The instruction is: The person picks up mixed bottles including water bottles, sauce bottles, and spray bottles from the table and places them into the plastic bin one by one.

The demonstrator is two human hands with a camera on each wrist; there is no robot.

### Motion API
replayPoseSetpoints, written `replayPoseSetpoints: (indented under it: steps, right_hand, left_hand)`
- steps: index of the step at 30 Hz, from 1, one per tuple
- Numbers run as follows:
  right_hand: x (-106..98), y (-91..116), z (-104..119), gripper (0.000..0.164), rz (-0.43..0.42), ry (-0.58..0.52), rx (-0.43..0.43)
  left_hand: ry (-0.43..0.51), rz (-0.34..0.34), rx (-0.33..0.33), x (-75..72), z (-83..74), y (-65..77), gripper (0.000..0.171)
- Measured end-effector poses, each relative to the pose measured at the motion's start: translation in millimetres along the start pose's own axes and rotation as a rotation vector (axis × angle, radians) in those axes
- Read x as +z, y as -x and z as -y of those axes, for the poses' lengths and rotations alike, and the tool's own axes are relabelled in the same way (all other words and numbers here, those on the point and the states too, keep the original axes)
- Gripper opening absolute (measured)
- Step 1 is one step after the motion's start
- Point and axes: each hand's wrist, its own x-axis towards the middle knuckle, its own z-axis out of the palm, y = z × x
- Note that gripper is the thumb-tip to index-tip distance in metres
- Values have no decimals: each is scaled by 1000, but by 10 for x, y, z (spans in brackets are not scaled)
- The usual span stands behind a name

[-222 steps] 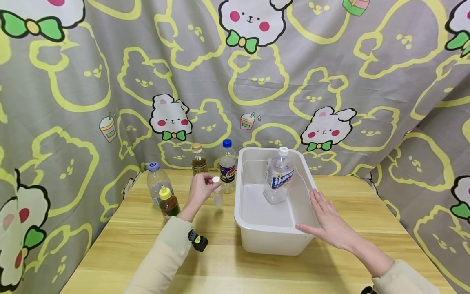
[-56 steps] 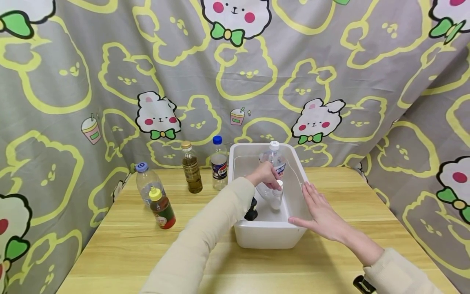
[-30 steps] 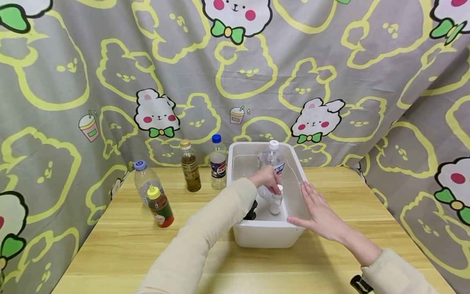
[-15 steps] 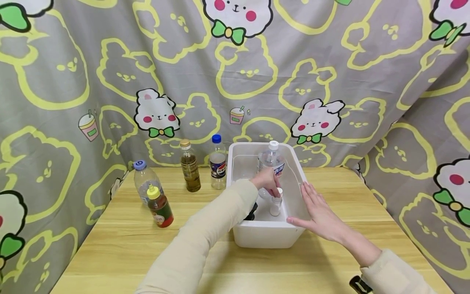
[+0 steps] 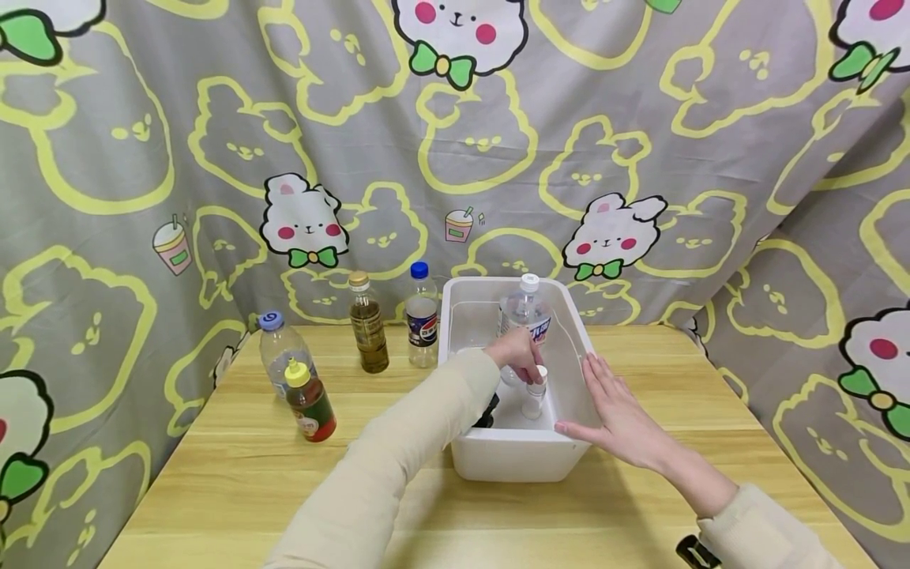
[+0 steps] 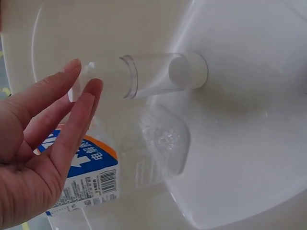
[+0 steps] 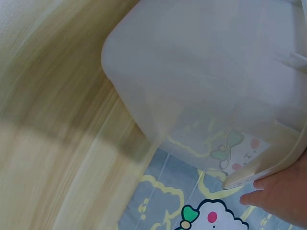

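My left hand (image 5: 517, 353) reaches into the white plastic bin (image 5: 519, 454). In the left wrist view its thumb and fingers pinch the white cap of a small clear bottle (image 6: 153, 74); the fingertips partly cover the cap. That bottle (image 5: 533, 405) stands upright on the bin floor, near the front right. Behind it in the bin is a larger clear bottle (image 5: 528, 304) with a white cap and a blue-and-white label, partly hidden by the hand. My right hand (image 5: 629, 419), fingers straight and thumb spread, rests on the bin's right rim near the front corner.
Left of the bin stand a blue-capped Pepsi bottle (image 5: 423, 320), a gold-capped bottle of brownish liquid (image 5: 369, 328), a clear bottle with a lilac cap (image 5: 279, 348) and a yellow-topped squeeze bottle (image 5: 310, 403). A patterned curtain (image 5: 398, 142) hangs behind the wooden table (image 5: 284, 490).
Over the last several seconds my left hand carried the small bottle from the table into the bin. In the last second, bottle and hand sank slightly. The right hand stayed on the rim.
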Motion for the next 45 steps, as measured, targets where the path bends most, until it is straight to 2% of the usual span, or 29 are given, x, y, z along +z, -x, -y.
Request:
replayPoseSetpoints:
  steps: [9, 19, 30, 35, 45]
  right_hand:
    - [2, 4, -7, 96, -2, 0, -2]
    - [4, 8, -6, 95, 3, -8, 1]
    - [5, 13, -7, 95, -3, -14, 0]
    - [-1, 14, -12, 95, -4, -14, -2]
    - [3, 17, -6, 94, -12, -18, -11]
  left_hand:
    - [-29, 31, -40, -18, -47, 65, 24]
    - [-121, 35, -44, -49, -85, 132, 16]
    - [-181, -24, 18, -145, -91, 166, 25]
    - [-148, -65, 53, -229, -114, 232, 18]
    - [-100, -121, 108, -411, -184, 372, 18]
